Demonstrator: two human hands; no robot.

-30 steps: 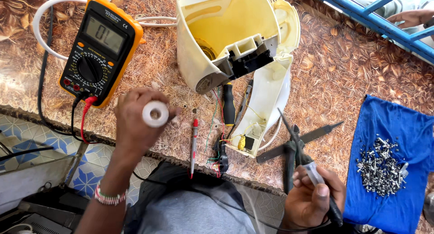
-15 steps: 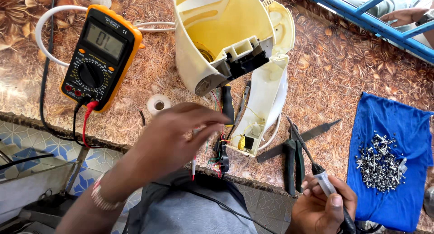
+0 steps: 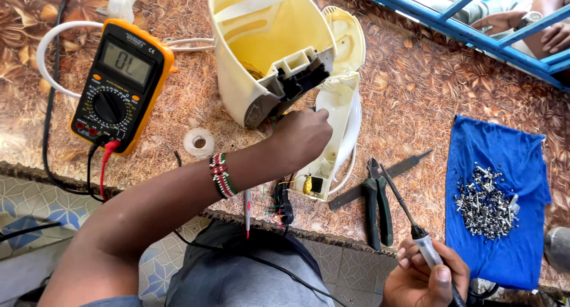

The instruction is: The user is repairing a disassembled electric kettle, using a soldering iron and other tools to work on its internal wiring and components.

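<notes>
Yellowed plastic kettle (image 3: 267,52) lies on its side on our bench, base open, its detached handle shell (image 3: 338,135) just beside it. A second ago our left hand (image 3: 303,138) held up the roll of white tape (image 3: 199,142); half a second ago it was crossing over. Now the tape sits on the patterned bench top (image 3: 415,87) below the multimeter (image 3: 122,84), and the left hand has reached in to the handle shell, fingers curled at the gap under the kettle's dark switch block — whether it pinches a wire there we cannot tell; the knuckles hide the tips. So the tape is done with for the moment and the work has gone back to the wiring.

Our right hand (image 3: 424,277) is closed around the soldering iron (image 3: 415,236), tip pointing up toward the pliers (image 3: 377,203), low at the near edge of the bench.

Room: loose wires and a red probe (image 3: 247,209) hang over the near edge, close under the left forearm. Pliers and a dark flat blade (image 3: 380,179) lie between the two hands. Blue cloth (image 3: 504,158) with a heap of small metal terminals (image 3: 484,203) lies to the right — well apart from the kettle. Open bench lies between the shell and the cloth.
</notes>
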